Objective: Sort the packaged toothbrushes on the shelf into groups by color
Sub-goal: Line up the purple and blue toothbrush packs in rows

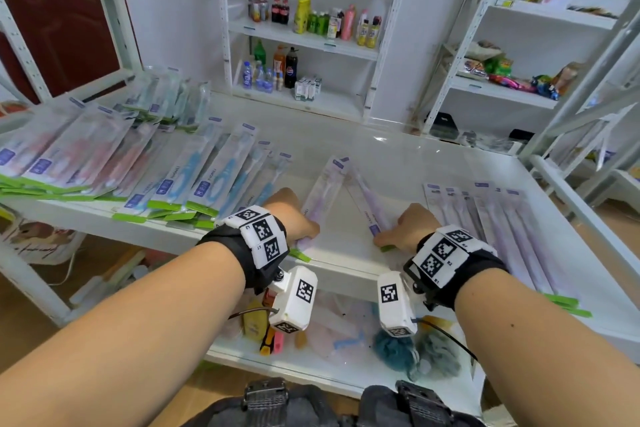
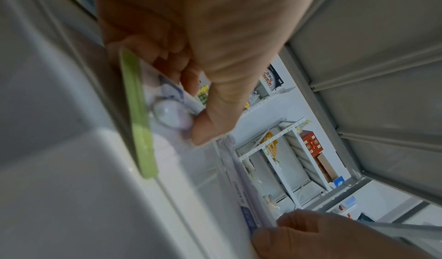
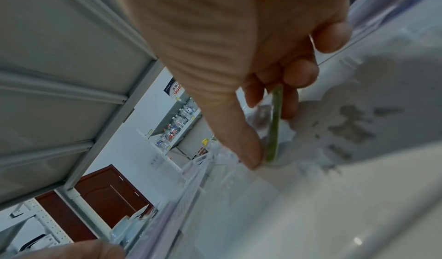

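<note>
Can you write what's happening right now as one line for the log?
left hand: grips purple toothbrush pack | right hand: pinches second purple pack | purple group: on shelf's right

White metal shelving units (image 1: 304, 42) are lining a white wall (image 1: 173, 10) in a small shop, their shelves carrying rows of bottled drinks (image 1: 311, 19) and, farther right, bright snack packets (image 1: 512, 76). A dark red-brown door (image 1: 59, 10) is standing at the left behind a perforated steel upright (image 1: 19, 45). Even, cool light is glancing off a glossy white shelf surface (image 1: 398, 149) in the foreground. Below it, a brown floor (image 1: 104, 253) is showing, with bath sponges (image 1: 394, 350) sitting on a lower shelf.
</note>
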{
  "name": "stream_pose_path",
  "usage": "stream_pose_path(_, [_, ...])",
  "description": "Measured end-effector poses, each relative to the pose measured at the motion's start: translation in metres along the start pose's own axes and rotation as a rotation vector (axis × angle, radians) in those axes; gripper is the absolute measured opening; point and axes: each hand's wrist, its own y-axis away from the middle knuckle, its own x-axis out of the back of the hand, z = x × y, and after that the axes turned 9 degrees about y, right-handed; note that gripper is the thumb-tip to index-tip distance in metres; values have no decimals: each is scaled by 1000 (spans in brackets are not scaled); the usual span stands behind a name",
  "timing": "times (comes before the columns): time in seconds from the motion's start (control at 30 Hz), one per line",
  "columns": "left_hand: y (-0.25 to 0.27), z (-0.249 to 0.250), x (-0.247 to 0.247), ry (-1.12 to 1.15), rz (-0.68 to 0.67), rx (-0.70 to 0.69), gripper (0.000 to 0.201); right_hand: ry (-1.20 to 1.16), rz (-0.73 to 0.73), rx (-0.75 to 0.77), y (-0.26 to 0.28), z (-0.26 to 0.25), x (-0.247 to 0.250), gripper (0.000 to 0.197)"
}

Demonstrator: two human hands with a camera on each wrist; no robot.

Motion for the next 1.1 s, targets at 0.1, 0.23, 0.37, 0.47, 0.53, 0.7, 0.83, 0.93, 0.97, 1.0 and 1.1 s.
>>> stream_pose_path(0.1, [-1,-5,-3,138,51,-19,38,-58,31,13,2,3,-1,71])
stream_pose_path(0.23, [0,-13,-7,356,132,-99,49,-45,10,66,7,10,3,30])
stream_pose_path(0.37, [2,-13,-9,550,97,-189,23,-543,38,59,9,21,-2,23])
stream_pose_path(0.47, [2,-5,-13,659,112,-210,30,-987,34,15,16,29,-4,15])
stream_pose_path(0.53, [2,4,-18,746,115,-207,35,-1200,8,-8,22,35,-1,12])
stream_pose_path(0.7, [5,31,-35,1012,32,-169,29,-1527,-72,-29,37,61,5,13])
stream_pose_path(0.83, [10,50,-51,1085,-36,-146,31,-1645,-76,-70,46,84,7,10])
stream_pose_path(0.93, [11,63,-65,1023,-64,-149,29,-1698,-57,-70,53,100,6,17])
stream_pose_path(0.97, [11,66,-70,989,-72,-151,27,-1701,-59,-73,56,104,6,11])
stream_pose_path(1.0, [11,69,-74,966,-84,-154,25,-1699,-58,-79,59,109,7,7])
stream_pose_path(1.1, [13,78,-86,936,-121,-148,22,-1654,-48,-80,66,121,5,5])
